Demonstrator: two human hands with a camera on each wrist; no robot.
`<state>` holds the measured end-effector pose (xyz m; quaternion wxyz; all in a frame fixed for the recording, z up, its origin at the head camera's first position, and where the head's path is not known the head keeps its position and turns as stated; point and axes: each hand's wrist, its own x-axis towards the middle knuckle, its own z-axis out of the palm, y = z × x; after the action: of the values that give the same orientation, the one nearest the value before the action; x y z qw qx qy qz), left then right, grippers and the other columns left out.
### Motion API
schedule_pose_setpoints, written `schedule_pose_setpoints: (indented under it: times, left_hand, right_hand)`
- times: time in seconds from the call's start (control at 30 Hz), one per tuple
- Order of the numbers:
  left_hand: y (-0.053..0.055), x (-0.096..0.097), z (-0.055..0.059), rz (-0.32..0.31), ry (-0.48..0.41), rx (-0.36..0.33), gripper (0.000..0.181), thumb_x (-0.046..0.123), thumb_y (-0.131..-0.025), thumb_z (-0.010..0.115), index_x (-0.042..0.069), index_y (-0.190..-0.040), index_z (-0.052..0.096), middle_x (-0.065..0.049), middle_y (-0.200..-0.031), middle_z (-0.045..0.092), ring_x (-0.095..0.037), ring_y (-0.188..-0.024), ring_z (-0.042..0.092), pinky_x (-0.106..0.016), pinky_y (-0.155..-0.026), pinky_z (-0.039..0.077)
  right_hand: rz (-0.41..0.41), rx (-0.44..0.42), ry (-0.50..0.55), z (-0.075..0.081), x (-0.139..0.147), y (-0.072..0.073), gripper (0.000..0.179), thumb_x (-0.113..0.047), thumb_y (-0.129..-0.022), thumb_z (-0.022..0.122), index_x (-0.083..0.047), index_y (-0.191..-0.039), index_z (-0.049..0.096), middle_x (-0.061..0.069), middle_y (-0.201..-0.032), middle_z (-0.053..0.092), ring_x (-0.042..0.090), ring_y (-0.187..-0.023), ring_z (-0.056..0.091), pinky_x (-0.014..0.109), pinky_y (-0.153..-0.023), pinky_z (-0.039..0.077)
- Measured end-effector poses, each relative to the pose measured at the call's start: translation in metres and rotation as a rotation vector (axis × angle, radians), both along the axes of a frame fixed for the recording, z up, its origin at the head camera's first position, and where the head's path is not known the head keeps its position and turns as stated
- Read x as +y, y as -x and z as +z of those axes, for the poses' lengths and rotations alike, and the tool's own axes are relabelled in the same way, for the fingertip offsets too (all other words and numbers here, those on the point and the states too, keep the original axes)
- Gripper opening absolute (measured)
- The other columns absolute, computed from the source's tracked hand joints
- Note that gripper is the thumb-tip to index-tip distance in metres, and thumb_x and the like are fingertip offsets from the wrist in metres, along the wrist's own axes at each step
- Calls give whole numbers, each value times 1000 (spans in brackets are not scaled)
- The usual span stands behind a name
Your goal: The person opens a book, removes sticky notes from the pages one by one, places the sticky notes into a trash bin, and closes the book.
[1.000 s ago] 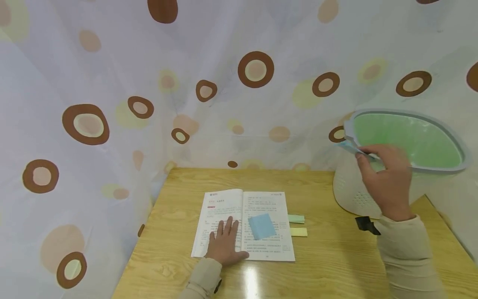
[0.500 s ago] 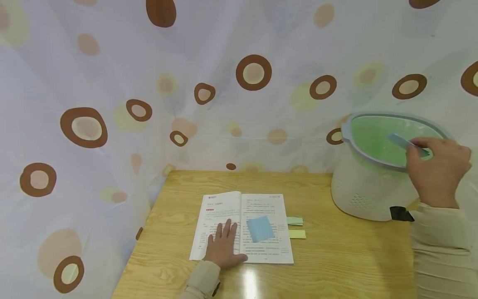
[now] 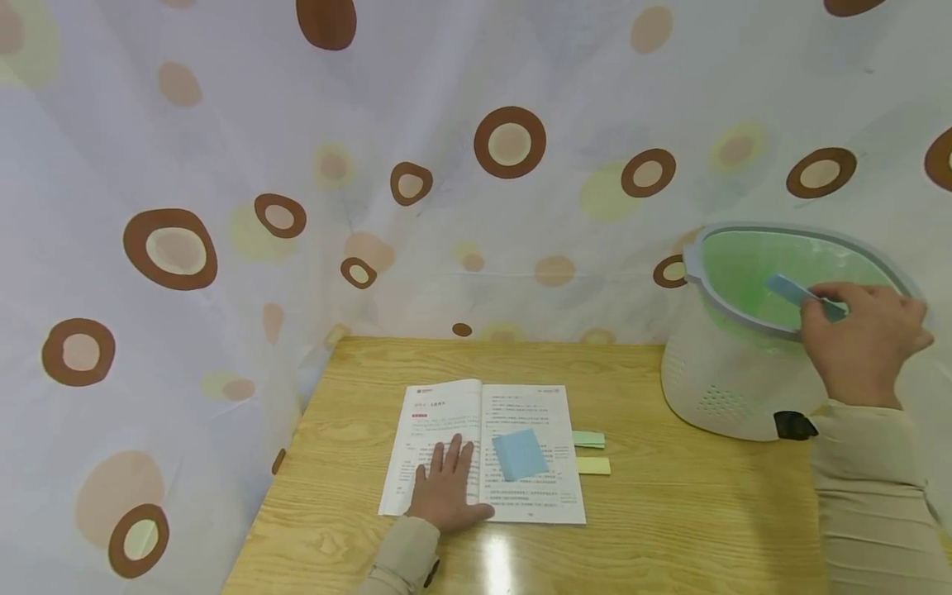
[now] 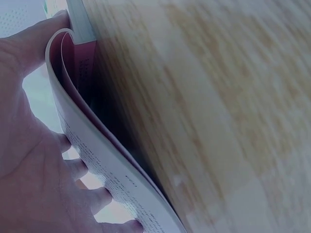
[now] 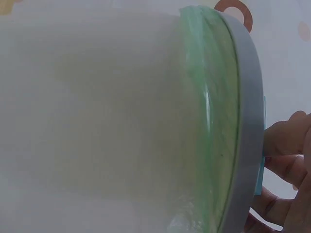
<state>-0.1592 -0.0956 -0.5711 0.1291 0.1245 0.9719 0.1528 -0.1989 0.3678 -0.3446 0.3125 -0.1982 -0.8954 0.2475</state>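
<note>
An open book [image 3: 531, 504] lies on the table with printed pages up. My left hand [image 3: 446, 492] rests spread on its left page, fingers extended. In the left wrist view, that page [image 4: 104, 155] curves up off the wood near my fingers. A square blue sticky note [image 3: 521, 454] lies on the right page. Over the mouth of a white bin [image 3: 729, 384], my right hand [image 3: 863, 343] pinches another blue sticky note [image 3: 784, 289] between thumb and fingers. The right wrist view shows only a thin blue edge [image 5: 260, 179] of it beyond the bin's grey rim [image 5: 251, 97].
A green plastic liner [image 3: 744, 268] lines the bin, which stands at the table's back right. Green [image 3: 589, 440] and yellow [image 3: 593, 466] paper tabs jut from the book's right edge. A spotted curtain [image 3: 446, 240] hangs behind and left of the wooden table [image 3: 632, 529].
My right hand has carried the blue sticky note rightward, from the bin's left rim to over its opening. During the last half second it has barely shifted. My left hand stays on the page.
</note>
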Motion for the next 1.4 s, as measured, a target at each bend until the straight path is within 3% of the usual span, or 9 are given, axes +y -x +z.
schedule_pose_setpoints:
  times: [0.43, 0.73, 1.03, 1.17, 1.4]
  left_hand:
    - [-2, 2, 8, 0, -11, -21, 104, 61, -81, 68, 11, -159, 21, -11, -168, 14, -42, -154, 15, -70, -117, 24]
    - [-2, 0, 7, 0, -14, -12, 105, 63, -80, 68, 12, -159, 22, -11, -168, 15, -42, -154, 16, -69, -117, 25]
    - [-2, 0, 8, -6, -12, -11, 104, 63, -81, 67, 12, -159, 21, -11, -168, 15, -42, -154, 16, -69, -118, 25]
    - [-2, 0, 10, -6, -8, -15, 104, 63, -81, 67, 12, -159, 21, -11, -168, 14, -42, -154, 16, -68, -118, 24]
    - [-3, 0, 8, 2, -25, -4, 104, 63, -80, 68, 12, -158, 23, -11, -168, 16, -43, -153, 18, -69, -117, 25]
  right_hand:
    - [0, -82, -5, 1, 1, 8, 46, -28, -103, 36, 1, -131, 60, 32, -146, 43, 54, -139, 23, 76, -107, 12]
    - [3, -8, -29, 2, 0, 13, 43, -27, -104, 40, 2, -127, 62, 31, -143, 45, 54, -138, 25, 75, -108, 14]
    - [18, -59, -37, -2, 1, 14, 43, -21, -103, 41, -5, -141, 53, 31, -148, 41, 53, -143, 20, 75, -112, 11]
    - [29, -24, -26, -3, -3, 12, 43, -17, -103, 41, -7, -143, 52, 29, -149, 42, 52, -144, 19, 75, -114, 9]
    - [57, 97, -25, -5, -9, 7, 39, -19, -102, 45, -2, -133, 61, 30, -141, 49, 50, -141, 25, 73, -114, 8]
